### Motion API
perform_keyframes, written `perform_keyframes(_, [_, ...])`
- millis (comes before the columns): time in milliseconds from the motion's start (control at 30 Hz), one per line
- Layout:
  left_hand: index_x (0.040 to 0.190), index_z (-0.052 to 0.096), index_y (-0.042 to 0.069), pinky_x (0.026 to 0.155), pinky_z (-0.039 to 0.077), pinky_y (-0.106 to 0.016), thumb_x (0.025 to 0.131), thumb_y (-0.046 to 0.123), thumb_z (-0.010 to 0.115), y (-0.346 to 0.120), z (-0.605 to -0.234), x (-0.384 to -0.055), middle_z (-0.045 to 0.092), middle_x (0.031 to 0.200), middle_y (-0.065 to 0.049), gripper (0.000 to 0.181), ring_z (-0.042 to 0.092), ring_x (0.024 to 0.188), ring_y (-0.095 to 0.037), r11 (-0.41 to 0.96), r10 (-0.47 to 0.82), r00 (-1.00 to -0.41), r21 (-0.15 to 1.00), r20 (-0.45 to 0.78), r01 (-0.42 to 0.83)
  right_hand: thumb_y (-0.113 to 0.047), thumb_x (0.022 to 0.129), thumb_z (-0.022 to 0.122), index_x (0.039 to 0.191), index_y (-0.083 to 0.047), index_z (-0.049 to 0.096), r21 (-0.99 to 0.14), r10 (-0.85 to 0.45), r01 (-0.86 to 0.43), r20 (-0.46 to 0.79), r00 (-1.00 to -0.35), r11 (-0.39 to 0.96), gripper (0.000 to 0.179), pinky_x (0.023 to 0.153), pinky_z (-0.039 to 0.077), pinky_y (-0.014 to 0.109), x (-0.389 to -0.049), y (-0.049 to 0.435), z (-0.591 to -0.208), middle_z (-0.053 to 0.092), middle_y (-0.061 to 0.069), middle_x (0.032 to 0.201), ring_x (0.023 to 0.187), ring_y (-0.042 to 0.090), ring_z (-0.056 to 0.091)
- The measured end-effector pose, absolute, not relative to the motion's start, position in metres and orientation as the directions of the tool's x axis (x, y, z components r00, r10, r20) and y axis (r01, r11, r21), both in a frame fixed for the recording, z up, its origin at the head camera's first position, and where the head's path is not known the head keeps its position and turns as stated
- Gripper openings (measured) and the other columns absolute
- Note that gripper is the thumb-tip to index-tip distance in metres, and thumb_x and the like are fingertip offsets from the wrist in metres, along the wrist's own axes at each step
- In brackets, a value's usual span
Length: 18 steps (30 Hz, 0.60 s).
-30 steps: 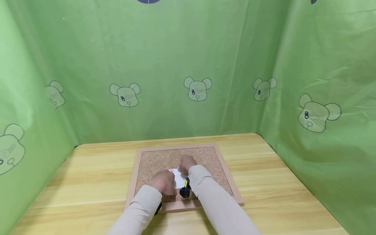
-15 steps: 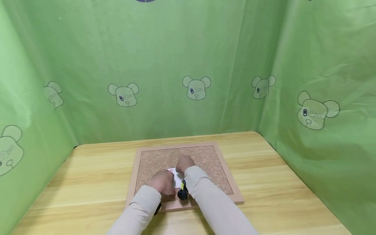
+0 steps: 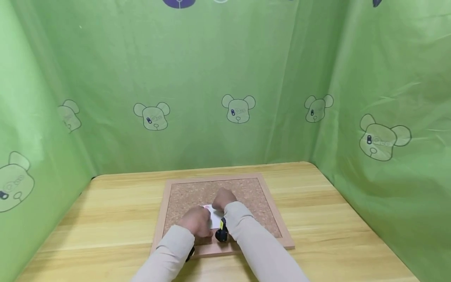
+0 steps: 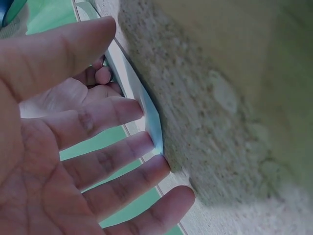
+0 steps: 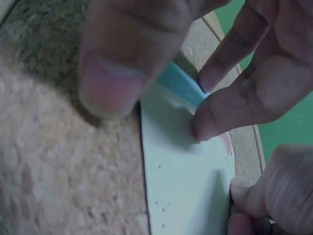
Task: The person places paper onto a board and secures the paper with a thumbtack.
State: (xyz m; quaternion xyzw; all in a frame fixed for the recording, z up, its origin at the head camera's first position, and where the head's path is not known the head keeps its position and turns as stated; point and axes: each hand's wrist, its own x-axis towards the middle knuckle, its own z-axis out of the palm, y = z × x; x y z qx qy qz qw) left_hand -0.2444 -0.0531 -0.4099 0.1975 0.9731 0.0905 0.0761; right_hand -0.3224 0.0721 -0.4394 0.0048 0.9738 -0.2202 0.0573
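A white sheet of paper [image 3: 215, 220] with a pink-red mark near its far edge lies on a framed cork board [image 3: 186, 196]. A blue band [image 5: 178, 83] shows along one end of the sheet in the right wrist view. My left hand [image 3: 197, 222] is at the sheet's left side, its fingers spread and fairly straight, fingertips [image 4: 134, 110] at the paper's edge. The right hand [image 3: 224, 199] is over the far right part; one of its fingertips [image 5: 203, 127] rests on the paper, and its thumb [image 5: 110, 83] stands apart over the cork.
The board's pinkish wooden frame [image 3: 276, 213] lies on a light wood-grain table [image 3: 317, 219]. Green sheeting [image 3: 197, 78] with bear faces hangs behind and on both sides. Black wrist cameras [image 3: 221, 234] sit under the sleeves.
The right hand has shifted very slightly left over the paper. My left hand holds its place at the sheet's side. The head view has tilted a little.
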Motion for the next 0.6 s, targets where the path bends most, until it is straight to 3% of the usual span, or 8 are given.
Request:
perform_keyframes(300, [0.073,0.060,0.010,0.063,0.048,-0.033,0.066,0.027,0.081,-0.053,-0.413,-0.248,0.053,0.069,-0.002,0.028,0.050,0.065,-0.019,0.907,0.401,-0.910,0.181,-0.108,0.379,-0.013,0.072,0.070,0.063,-0.007,0.063,-0.389,-0.037,0.007,-0.105,-0.994,0.921,0.013,0.051,0.038,0.029,-0.321,0.084,-0.438,0.058,0.008,0.067,0.060,0.022,0.049])
perform_keyframes(467, [0.073,0.060,0.009,0.062,0.048,-0.033,0.066,0.028,0.081,-0.052,-0.413,-0.248,0.052,0.069,-0.002,0.030,0.050,0.064,-0.019,0.910,0.402,-0.909,0.156,-0.108,0.384,-0.033,0.076,0.080,0.079,-0.003,0.067,-0.458,0.039,0.105,-0.152,-0.988,0.883,0.032,0.060,0.045,0.032,-0.321,0.095,-0.440,0.060,0.010,0.076,0.067,0.022,0.054])
perform_keyframes(600, [0.074,0.060,0.010,0.062,0.047,-0.033,0.066,0.029,0.082,-0.052,-0.413,-0.248,0.052,0.069,-0.002,0.030,0.050,0.065,-0.019,0.908,0.406,-0.908,0.165,-0.106,0.386,-0.033,0.076,0.080,0.082,-0.003,0.068,-0.469,0.027,0.097,-0.153,-0.988,0.878,0.033,0.063,0.047,0.034,-0.319,0.097,-0.440,0.063,0.012,0.079,0.069,0.023,0.055])
